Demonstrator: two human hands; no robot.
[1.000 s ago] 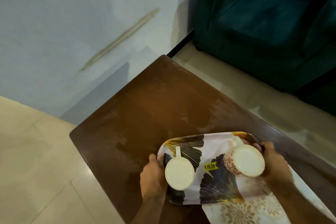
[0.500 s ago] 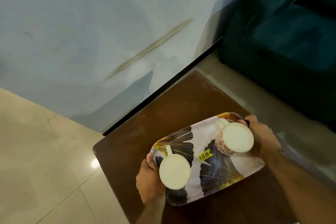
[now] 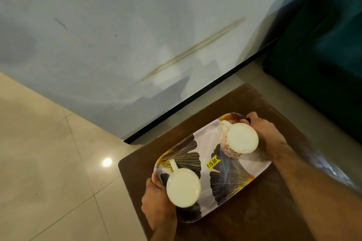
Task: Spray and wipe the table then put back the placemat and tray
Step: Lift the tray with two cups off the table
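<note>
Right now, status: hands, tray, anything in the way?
Left hand and right hand grip the tray at opposite ends. Tray over the table, two mugs aboard. Placemat not in view. Nothing blocking.
</note>
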